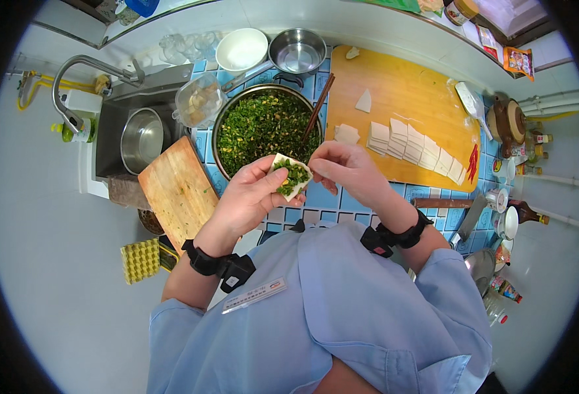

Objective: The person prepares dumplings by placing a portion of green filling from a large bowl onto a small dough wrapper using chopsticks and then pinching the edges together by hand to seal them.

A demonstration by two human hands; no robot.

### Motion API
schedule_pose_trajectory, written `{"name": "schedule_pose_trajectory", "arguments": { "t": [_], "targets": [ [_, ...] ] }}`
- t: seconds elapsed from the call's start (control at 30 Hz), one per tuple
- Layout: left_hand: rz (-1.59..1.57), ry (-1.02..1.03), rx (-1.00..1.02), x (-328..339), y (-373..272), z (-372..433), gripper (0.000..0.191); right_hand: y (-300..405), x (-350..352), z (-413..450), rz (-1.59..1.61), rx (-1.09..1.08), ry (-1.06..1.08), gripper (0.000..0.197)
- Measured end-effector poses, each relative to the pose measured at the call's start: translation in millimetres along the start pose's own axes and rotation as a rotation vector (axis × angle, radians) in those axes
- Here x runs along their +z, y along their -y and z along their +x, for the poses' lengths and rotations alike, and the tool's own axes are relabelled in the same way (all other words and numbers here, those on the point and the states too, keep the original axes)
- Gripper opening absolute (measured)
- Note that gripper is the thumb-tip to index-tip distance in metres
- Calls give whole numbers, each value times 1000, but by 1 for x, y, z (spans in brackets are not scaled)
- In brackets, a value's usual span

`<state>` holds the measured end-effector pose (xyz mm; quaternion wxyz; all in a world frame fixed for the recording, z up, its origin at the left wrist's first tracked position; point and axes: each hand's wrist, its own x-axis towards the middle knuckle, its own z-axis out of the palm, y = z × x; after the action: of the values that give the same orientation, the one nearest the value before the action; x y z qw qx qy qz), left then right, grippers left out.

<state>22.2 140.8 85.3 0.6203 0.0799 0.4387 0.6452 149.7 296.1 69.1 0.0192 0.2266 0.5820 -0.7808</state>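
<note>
My left hand (250, 192) holds a square dough wrapper (291, 196) with chopped green filling (293, 175) heaped on it, its thumb resting on the near side. Curled fingers of my right hand (346, 170) are at the wrapper's right edge; whether they grip it is unclear. Just beyond my hands stands a large metal bowl (214, 143) of the same chopped greens with yellow bits (265, 123). A pair of brown chopsticks (320, 106) leans in it. Overlapping stacks of cut wrappers (407, 145) lie on the yellow cutting board (402, 83) to the right.
At left are a sink (112, 133) with a metal pot (143, 140) and a tilted wooden board (178, 182). A saucepan (298, 51) and white bowl (241, 49) stand behind. At right lie a rolling pin (442, 203), a cleaver (470, 219) and red chillies (472, 165).
</note>
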Motion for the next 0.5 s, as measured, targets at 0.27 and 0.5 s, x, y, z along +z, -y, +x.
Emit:
{"name": "schedule_pose_trajectory", "arguments": {
  "t": [0.27,0.5],
  "targets": [
    [-111,117,-127,6,-11,-10,27,1,-1,-18,-284,-589,92,18],
    [-33,203,-167,15,-19,-17,28,-1,0,-26,-23,-464,73,19]
  ]
}}
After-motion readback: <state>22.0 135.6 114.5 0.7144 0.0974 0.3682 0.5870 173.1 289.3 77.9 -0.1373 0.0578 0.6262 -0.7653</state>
